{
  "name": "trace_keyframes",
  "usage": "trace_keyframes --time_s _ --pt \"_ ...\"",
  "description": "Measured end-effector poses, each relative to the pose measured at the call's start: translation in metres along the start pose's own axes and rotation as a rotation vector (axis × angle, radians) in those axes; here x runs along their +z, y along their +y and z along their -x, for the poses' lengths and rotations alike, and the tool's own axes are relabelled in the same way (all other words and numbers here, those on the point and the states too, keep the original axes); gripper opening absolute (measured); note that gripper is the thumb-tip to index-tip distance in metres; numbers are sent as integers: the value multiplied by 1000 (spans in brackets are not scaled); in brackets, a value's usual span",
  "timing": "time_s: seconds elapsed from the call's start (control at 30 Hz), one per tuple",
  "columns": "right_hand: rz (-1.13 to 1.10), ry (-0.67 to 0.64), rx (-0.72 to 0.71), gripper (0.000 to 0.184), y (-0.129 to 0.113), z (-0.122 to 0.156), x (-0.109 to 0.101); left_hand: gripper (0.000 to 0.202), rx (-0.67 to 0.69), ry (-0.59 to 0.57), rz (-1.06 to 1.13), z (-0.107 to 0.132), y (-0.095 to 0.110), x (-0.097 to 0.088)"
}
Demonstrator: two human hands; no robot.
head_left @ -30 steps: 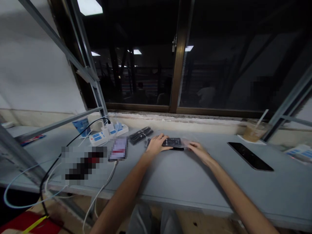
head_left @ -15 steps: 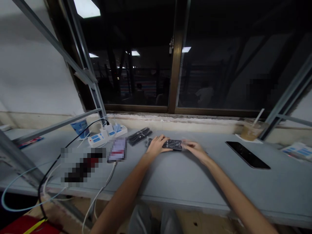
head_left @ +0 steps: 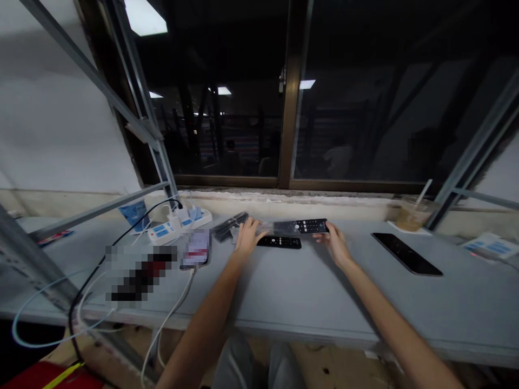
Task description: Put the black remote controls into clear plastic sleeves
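My right hand point(head_left: 336, 243) pinches the right end of a black remote control point(head_left: 314, 225) with white and grey buttons. The remote's left part is still inside a clear plastic sleeve point(head_left: 280, 227). At the sleeve's left end, my left hand point(head_left: 247, 236) has its fingers closed on the plastic. A second, bare remote point(head_left: 283, 242) lies on the table just below the sleeve, its left end near my left thumb. To the left of that hand lie plastic-wrapped dark remotes point(head_left: 227, 229), partly hidden.
A lit phone point(head_left: 195, 248) on a white cable and a power strip point(head_left: 162, 231) with plugs are on the left. On the right of the grey table point(head_left: 324, 302) lie a dark phone point(head_left: 406, 254) and an iced drink cup point(head_left: 412, 216). Metal posts frame both sides.
My right hand has moved slightly right, and the remote now sticks partly out of its sleeve. My left hand has shifted a little left. The bare remote beneath now shows.
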State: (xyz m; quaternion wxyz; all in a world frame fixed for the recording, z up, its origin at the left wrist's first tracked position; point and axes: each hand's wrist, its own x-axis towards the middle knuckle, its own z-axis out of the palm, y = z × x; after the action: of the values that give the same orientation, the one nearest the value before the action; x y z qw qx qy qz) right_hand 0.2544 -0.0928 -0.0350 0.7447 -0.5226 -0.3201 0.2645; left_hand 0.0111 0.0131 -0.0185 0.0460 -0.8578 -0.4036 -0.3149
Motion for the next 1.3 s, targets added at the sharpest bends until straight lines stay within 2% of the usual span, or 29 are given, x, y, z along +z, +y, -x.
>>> trace_keyframes --time_s 0.1,0.27,0.4,0.5,0.6,0.67,0.73,0.83,1.03,1.1,1.2,1.3 --pt "-15 69 -5 34 -1 -2 -2 25 -95 53 -24 -1 -2 2" --pt "68 -4 20 36 -4 1 -3 34 -197 154 -15 0 -2 -1" --pt "89 -21 34 27 -8 8 3 43 -338 255 97 2 -1 -5" --pt "121 -109 64 25 -10 16 10 43 -408 183 130 3 3 -6" --pt "172 -302 96 29 -11 25 16 38 -363 78 96 3 7 -7" --pt "207 -390 109 28 -11 29 19 36 -351 69 77 2 9 -7" --pt "242 -439 125 27 -13 33 20 34 -361 80 72 1 10 -8" --pt "320 -499 151 29 -16 35 21 31 -379 32 57 1 13 -6" --pt "506 -608 122 36 -17 36 17 30 -343 -192 -12 6 26 5" --pt "551 -636 103 36 -13 34 15 31 -312 -230 -32 8 30 8" --pt "594 -665 105 36 -5 30 11 34 -275 -215 -81 8 33 8" --pt "603 -718 117 37 2 26 8 34 -259 -117 -87 6 33 3"
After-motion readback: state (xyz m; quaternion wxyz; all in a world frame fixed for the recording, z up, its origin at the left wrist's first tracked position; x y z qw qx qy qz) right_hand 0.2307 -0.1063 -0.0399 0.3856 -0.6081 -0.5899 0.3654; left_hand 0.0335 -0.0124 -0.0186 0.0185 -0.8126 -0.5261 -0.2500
